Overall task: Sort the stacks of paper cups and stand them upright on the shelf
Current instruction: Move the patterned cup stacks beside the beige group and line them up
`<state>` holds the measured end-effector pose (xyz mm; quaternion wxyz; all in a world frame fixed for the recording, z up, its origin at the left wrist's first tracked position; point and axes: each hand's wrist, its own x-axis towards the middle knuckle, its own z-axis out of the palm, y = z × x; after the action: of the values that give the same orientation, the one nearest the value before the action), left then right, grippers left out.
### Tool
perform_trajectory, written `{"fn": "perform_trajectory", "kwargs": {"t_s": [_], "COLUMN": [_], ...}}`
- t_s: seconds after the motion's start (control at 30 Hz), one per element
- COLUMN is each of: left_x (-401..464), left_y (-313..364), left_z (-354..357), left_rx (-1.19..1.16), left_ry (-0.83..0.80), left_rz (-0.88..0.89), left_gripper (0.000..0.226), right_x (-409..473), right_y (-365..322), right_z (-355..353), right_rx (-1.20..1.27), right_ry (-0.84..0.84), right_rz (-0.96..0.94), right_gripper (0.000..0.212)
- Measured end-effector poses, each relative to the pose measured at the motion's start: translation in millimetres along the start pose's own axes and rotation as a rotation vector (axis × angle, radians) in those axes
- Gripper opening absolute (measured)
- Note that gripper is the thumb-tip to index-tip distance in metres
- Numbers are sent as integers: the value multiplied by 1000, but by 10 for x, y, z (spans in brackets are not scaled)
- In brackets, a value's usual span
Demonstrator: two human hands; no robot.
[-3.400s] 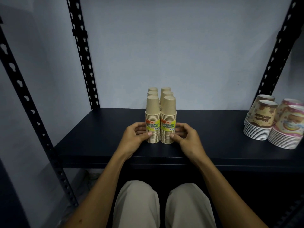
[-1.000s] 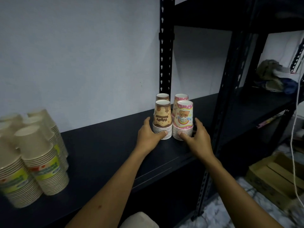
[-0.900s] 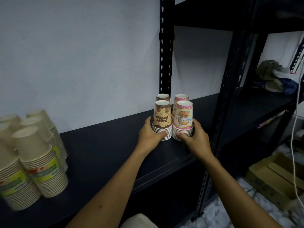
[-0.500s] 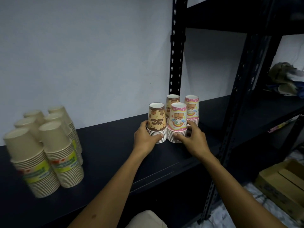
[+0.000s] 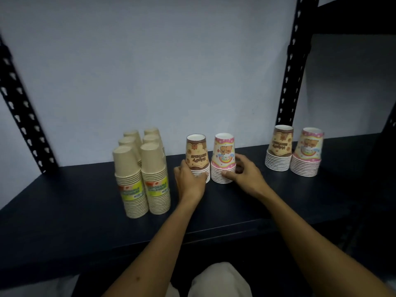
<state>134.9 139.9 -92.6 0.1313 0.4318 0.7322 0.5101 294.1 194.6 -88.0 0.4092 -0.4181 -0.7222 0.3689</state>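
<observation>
On the dark shelf [image 5: 85, 211] my left hand [image 5: 189, 182] grips the base of a brown printed cup stack [image 5: 197, 155], which stands mouth down. Right beside it my right hand [image 5: 246, 176] grips the base of a pink printed cup stack [image 5: 224, 156]. The two stacks stand side by side in the shelf's middle. A second brown stack [image 5: 279, 147] and a second pink stack [image 5: 307, 152] stand together further right. Several plain tan cup stacks [image 5: 142, 172] with yellow-green labels stand in two rows just left of my left hand.
Black perforated uprights rise at the left [image 5: 19, 112] and at the back right [image 5: 292, 61]. A pale wall backs the shelf. My light trousers [image 5: 214, 281] show below the shelf's front edge.
My hands have slid the front brown and pink stacks left, away from the other pair and close to the tan stacks. The view has swung back left.
</observation>
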Motion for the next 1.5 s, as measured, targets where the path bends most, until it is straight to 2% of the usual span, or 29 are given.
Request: {"fn": "perform_trajectory", "kwargs": {"t_s": [0.2, 0.43, 0.63, 0.83, 1.5], "left_x": [-44, -35, -31, -21, 17], "left_y": [0, -30, -42, -71, -102], "left_z": [-37, -35, -12, -3, -2], "left_rx": [43, 37, 62, 50, 108], "left_ry": [77, 176, 157, 165, 138], "left_rz": [-24, -52, -75, -71, -68], "left_gripper": [72, 68, 76, 60, 63], "right_x": [150, 116, 53, 38, 14], "right_y": [-125, -69, -49, -22, -51], "right_z": [161, 350, 410, 372, 382], "right_rx": [93, 69, -92, -89, -143], "right_ry": [-25, 68, 112, 90, 83], "right_rz": [50, 48, -70, -55, -65], "right_gripper": [59, 68, 63, 67, 59]}}
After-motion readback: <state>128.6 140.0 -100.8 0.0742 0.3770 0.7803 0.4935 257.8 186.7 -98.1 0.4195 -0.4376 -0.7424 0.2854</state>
